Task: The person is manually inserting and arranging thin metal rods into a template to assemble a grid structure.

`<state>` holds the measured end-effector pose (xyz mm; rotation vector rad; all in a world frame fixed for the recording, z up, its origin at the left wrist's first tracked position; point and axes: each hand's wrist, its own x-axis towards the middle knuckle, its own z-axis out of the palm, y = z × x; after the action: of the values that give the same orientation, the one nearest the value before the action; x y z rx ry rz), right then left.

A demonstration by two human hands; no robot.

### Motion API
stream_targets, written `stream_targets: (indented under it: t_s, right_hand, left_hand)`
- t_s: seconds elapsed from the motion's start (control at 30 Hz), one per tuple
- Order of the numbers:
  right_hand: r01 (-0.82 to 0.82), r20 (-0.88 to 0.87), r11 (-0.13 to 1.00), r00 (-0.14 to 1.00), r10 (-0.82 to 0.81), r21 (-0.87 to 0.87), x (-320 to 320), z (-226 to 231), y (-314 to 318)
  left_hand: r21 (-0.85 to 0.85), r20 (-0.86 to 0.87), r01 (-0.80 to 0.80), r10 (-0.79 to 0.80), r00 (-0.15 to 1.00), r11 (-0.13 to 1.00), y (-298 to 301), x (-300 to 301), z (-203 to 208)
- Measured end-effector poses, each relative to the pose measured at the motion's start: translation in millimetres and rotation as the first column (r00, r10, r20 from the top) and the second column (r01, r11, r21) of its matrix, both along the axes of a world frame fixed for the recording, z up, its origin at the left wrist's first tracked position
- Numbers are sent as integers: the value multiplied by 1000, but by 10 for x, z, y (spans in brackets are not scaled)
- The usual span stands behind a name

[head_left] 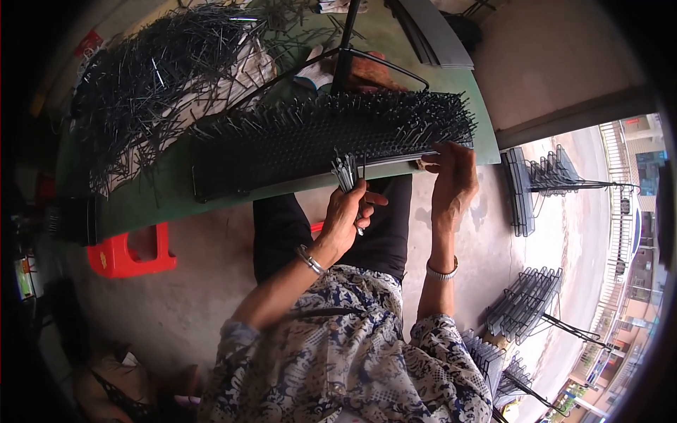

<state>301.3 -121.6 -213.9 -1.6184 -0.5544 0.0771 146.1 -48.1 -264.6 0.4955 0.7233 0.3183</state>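
Observation:
My left hand (344, 213) is closed round a bundle of thin metal rods (345, 172), whose ends stick up in front of the panel's near edge. My right hand (457, 182) is at the right end of the black perforated panel (275, 163), its fingers bent together by the front edge. What those fingers hold, if anything, is too small to make out. Many short dark rods (352, 111) stand upright in the panel's far rows and thicken toward its right end. Its near left part shows bare holes.
The panel lies on a green table (134, 211). A large heap of loose dark rods (159, 74) covers a pale cloth at the left. Behind the panel rises a black metal frame (345, 56). A red stool (134, 252) stands below left; wire racks (525, 303) stand at the right.

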Motion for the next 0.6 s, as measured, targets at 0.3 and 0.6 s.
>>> stream_targets:
  t_s: [0.3,0.6]
  right_hand:
    - [6,238,1000,971,2,-30,96,-155,97]
    - [-69,50,998,996,69,2,88,-154,124]
  left_hand:
    - [-12,32,-12,13,999,1000,-33,-49,4]
    - [7,43,6,-6,999,1000,-54,-91,113]
